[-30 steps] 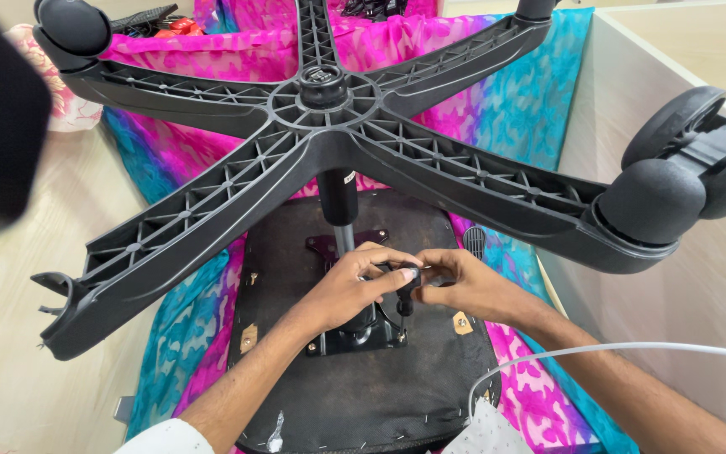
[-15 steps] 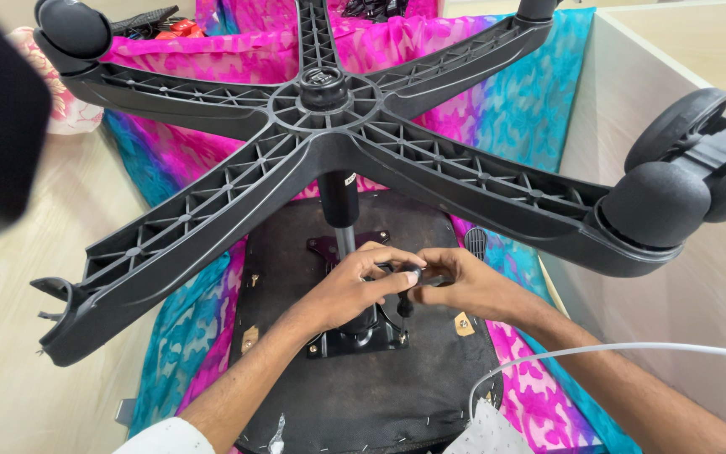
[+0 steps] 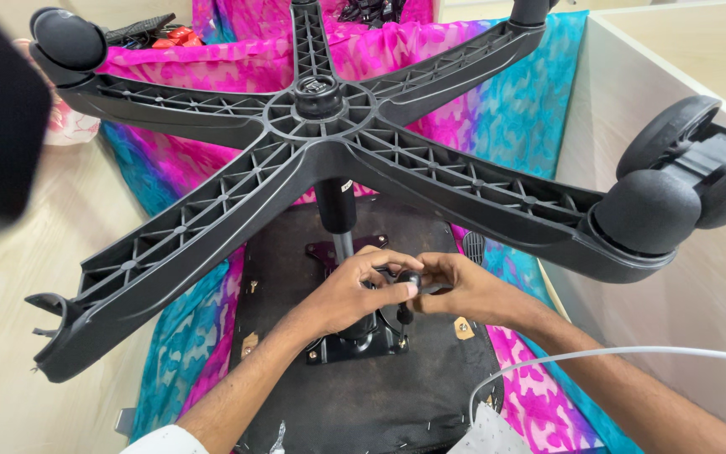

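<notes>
Both hands are pinched on a small black knob [image 3: 409, 279] under the flipped chair. Left hand [image 3: 350, 290] wraps it from one side, right hand [image 3: 462, 287] grips it from the other, fingertips touching. The knob sits at the metal plate [image 3: 363, 340] on the seat bottom [image 3: 363, 395], right beside the gas cylinder [image 3: 336, 210]. Star base [image 3: 321, 126] looms overhead, caster [image 3: 657, 210] at right, pink-and-teal cloth [image 3: 531, 109] underneath.

Small white label [image 3: 347, 186] on black gas cylinder [image 3: 336, 210].
</notes>
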